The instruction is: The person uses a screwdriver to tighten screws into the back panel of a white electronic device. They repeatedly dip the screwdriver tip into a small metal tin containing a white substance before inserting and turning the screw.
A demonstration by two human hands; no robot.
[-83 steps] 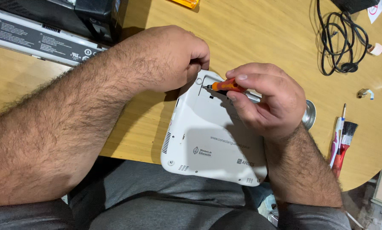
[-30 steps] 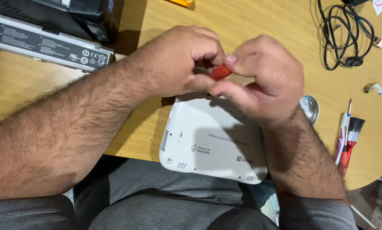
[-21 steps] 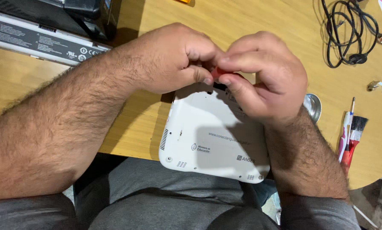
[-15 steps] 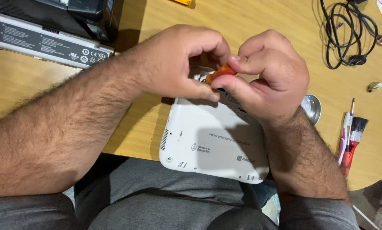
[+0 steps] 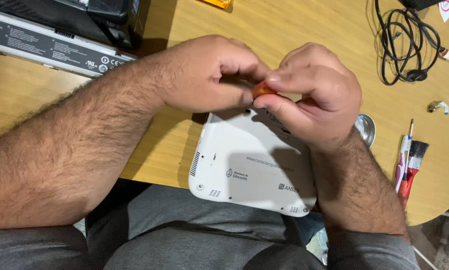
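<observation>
A white netbook (image 5: 249, 170) lies bottom side up at the near edge of the wooden table (image 5: 294, 30), partly over my lap. Above its far edge my right hand (image 5: 314, 95) pinches the orange handle of a small screwdriver (image 5: 262, 90); only a bit of the handle shows. My left hand (image 5: 209, 75) meets it from the left, fingers curled and touching the same screwdriver. The tip and whatever sits between the fingertips are hidden.
A long grey laptop battery (image 5: 49, 45) and black equipment (image 5: 109, 15) lie at the far left. A coiled black cable (image 5: 404, 45) sits far right. A small round metal tin (image 5: 367, 129), a red-handled brush (image 5: 413, 167) and a thin screwdriver (image 5: 403, 155) lie to the right.
The right hand lifted the screwdriver off the netbook's far edge, and both hands came together above it. Over the last second they stay joined, shifting only slightly.
</observation>
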